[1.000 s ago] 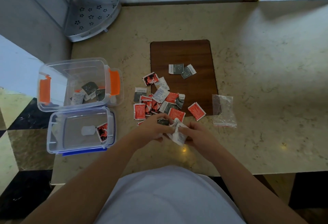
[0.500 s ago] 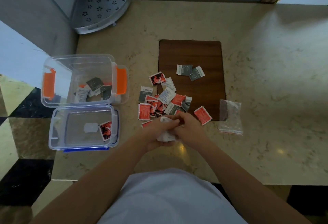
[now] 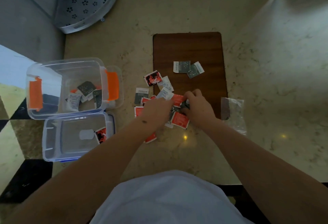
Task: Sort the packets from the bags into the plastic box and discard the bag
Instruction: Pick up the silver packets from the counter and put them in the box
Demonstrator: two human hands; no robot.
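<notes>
On the desk, over the packets, our left hand lies palm down, its fingers hidden. Our right hand's fingers curl onto a dark packet. Plastic box sits far left; bag lies right.

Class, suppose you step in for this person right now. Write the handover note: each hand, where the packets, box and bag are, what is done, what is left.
Left hand: down on the packet pile, grip hidden.
Right hand: on the same pile, fingers curled around a dark packet; hold unclear.
Box: open, at the table's left edge, a few packets inside. Its lid lies in front with one packet on it.
Bag: empty-looking, flat on the table right of the board.
Done: some packets boxed.
Left: box the pile and the two packets on the board, then discard the bag.
</notes>
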